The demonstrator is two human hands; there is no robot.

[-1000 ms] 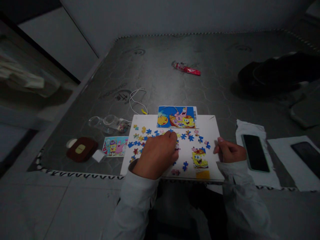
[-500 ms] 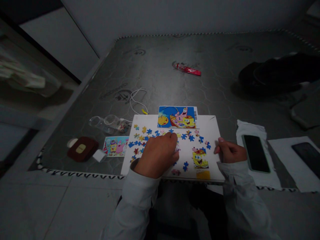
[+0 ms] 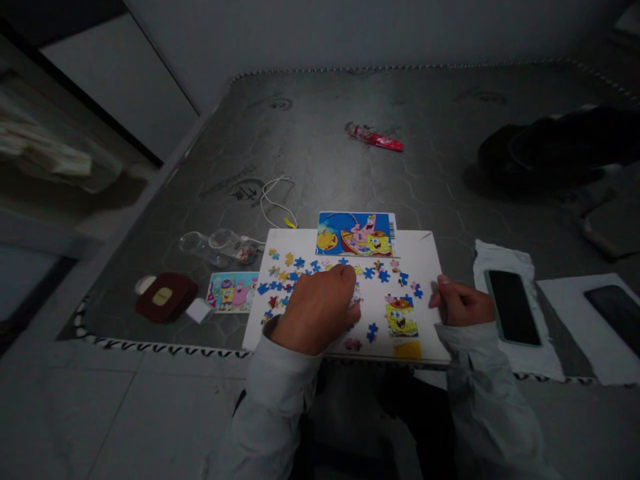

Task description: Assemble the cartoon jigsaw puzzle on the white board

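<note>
Loose jigsaw pieces (image 3: 384,275), many of them blue, are spread over a white board (image 3: 425,250). My left hand (image 3: 320,303) is over the middle of the pieces with its fingers curled closed. Its fingertips are hidden, so I cannot see what they hold. At the board's right edge, my right hand (image 3: 463,303) is closed too, thumb near the bent forefinger; anything between them is too small to make out. Between the hands lies a joined yellow character section (image 3: 401,317), above a plain yellow part (image 3: 407,350). The picture card (image 3: 355,235) rests at the board's top.
Left of the board are a second cartoon card (image 3: 233,292), a white adapter (image 3: 199,310), a brown case (image 3: 167,297) and a clear plastic container (image 3: 225,245). On the right, a phone (image 3: 513,307) lies on white paper. A red packet (image 3: 375,137) lies farther back.
The whole view has shifted very slightly. Both hands keep the same pose, and no piece has visibly moved on the board.
</note>
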